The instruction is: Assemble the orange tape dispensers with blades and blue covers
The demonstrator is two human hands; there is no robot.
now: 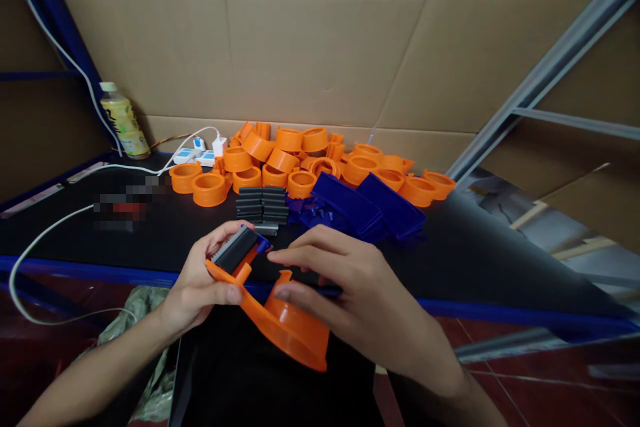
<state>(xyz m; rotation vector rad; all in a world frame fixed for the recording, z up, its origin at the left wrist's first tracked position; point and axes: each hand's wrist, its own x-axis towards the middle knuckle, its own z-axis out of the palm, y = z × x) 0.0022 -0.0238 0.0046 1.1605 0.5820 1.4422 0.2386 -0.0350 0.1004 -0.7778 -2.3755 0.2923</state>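
Note:
My left hand (200, 283) is closed around the arm end of an orange plastic dispenser part (287, 327), thumb pressed on its edge. A black ribbed block (234, 248) with a small blue piece beside it sits on that end, under my left fingers. My right hand (345, 287) lies over the round orange ring of the same part, fingers curled on its rim, index finger reaching toward the black block. Both hands are just in front of the black table's blue front edge (500, 312).
A heap of orange rings (280, 163) lies at the back of the table, with stacked black ribbed blocks (263, 205) and flat blue plates (370, 207) in front. A drink bottle (124, 120), a power strip (197, 155) and a white cable (45, 233) sit at left. Cardboard walls stand behind.

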